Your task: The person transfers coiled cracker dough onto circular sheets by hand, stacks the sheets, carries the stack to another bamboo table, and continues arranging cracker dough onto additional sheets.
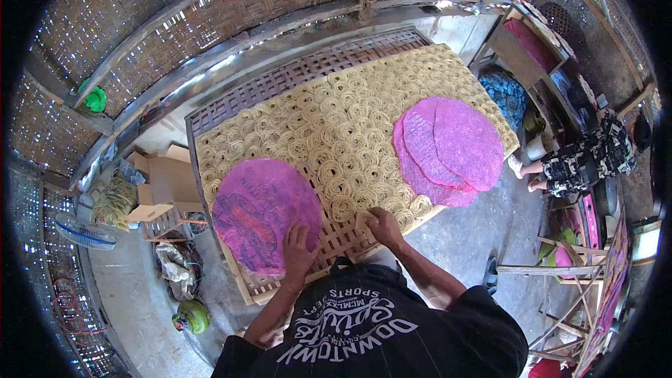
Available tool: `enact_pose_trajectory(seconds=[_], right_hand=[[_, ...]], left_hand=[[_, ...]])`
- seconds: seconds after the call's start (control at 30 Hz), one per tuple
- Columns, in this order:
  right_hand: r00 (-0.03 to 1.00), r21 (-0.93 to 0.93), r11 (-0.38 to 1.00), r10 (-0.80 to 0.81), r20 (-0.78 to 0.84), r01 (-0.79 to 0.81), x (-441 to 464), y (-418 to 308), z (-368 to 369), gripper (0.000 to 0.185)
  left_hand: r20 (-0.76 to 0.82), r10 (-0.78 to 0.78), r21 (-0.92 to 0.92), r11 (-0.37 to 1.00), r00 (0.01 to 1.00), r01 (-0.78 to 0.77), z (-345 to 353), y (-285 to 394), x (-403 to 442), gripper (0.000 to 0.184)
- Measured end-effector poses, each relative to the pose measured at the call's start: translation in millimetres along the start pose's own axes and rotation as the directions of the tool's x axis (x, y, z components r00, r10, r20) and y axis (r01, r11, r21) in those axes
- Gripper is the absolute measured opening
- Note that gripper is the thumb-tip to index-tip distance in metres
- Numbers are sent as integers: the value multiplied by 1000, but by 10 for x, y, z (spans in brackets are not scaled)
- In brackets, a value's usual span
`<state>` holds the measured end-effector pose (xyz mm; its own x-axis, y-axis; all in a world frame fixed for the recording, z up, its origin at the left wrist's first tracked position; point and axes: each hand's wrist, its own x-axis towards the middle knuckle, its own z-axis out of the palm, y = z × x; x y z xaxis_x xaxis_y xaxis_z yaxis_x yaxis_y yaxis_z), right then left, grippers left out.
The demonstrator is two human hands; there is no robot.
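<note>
Rows of coiled, noodle-like pale yellow nests [336,133] cover most of a slatted wooden rack [329,260] in front of me. On its near left part lies a round pink sheet [255,203] with a dark and reddish print. My left hand [299,248] rests on the right side of this sheet, fingers stretched out and a little apart. At the near edge of the rows, the fingers of my right hand [383,227] are bent around a single noodle nest [362,220]; the fingertips are partly hidden. Overlapping round pink sheets [455,143] lie over the nests on the right.
A woven lattice panel [280,73] borders the rack's far side. At left are an open cardboard box [168,178], a fan [84,231] and a green gas cylinder [192,316]. Another person [588,157] is at the right, near shelving. Wooden frames [560,269] stand lower right.
</note>
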<state>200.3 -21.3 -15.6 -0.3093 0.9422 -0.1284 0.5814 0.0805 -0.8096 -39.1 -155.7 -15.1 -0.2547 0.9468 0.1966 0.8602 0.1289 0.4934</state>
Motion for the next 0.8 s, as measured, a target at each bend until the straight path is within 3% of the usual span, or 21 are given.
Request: enact_pose_trajectory(seconds=[0.1,0.2,0.3,0.5,0.53,0.57,0.6,0.73,0.8], right_hand=[[999,-197,980,1,-47,-10,-1,8,-47,33],[979,-299,935,-203,-16,189,-25,-143,-147,31],[992,-310,947,-107,-69,81,10,-21,-66,32],[978,-359,932,-119,-170,51,-41,-52,-136,36],[970,-350,935,-131,-204,53,-50,-58,-125,36],[960,-289,956,-122,-251,46,-55,-72,-93,35],[979,-251,968,-40,-198,-11,-78,-197,-115,37],[962,68,987,123,243,-143,-67,-583,-77,50],[959,388,911,27,281,-140,-45,-784,191,60]], left_hand=[[22,17,46,999,1000,-18,-26,-34,-84,56],[1,-1,14,1000,1000,1,25,-87,-99,51],[-26,7,-39,999,1000,-8,19,-89,-101,41],[-168,-1,-133,991,986,-22,89,-225,-85,19],[-150,-128,-282,956,980,82,45,-164,-46,18],[-109,-249,-422,888,962,182,-12,-102,-42,18],[-46,-360,-546,790,932,278,-79,-22,-20,17],[-133,-364,-661,726,922,190,-211,269,91,23],[-164,-264,-642,760,950,101,-286,543,205,27]])
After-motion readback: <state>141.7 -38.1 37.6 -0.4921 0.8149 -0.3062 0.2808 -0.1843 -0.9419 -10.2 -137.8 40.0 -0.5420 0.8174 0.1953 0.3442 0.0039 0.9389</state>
